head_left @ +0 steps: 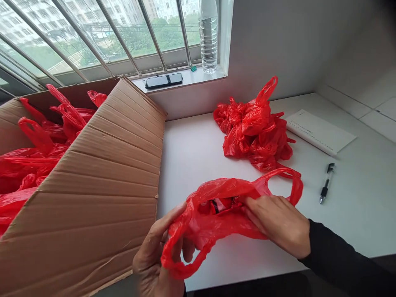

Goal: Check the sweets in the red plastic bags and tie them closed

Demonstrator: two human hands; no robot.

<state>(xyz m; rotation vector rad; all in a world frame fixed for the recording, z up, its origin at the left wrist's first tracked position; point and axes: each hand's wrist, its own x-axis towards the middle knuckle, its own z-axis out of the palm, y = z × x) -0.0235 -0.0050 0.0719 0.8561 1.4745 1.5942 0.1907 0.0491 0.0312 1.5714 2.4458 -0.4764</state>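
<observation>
While the left hand grasps one side of an open red bag, right of the cardboard box, the right hand has half-curled fingers inside its mouth; from where I stand, I can't tell whether they grip the red-and-black contents.

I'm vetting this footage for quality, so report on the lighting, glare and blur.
Head view: daylight in the window leaves the buildings outside pale; same head view: small shiny highlights on the piled red bags, little detail in the black sleeve, upper right corner dark; head view again: the pen looks fairly sharp, but print on the white booklet is unreadable.
</observation>
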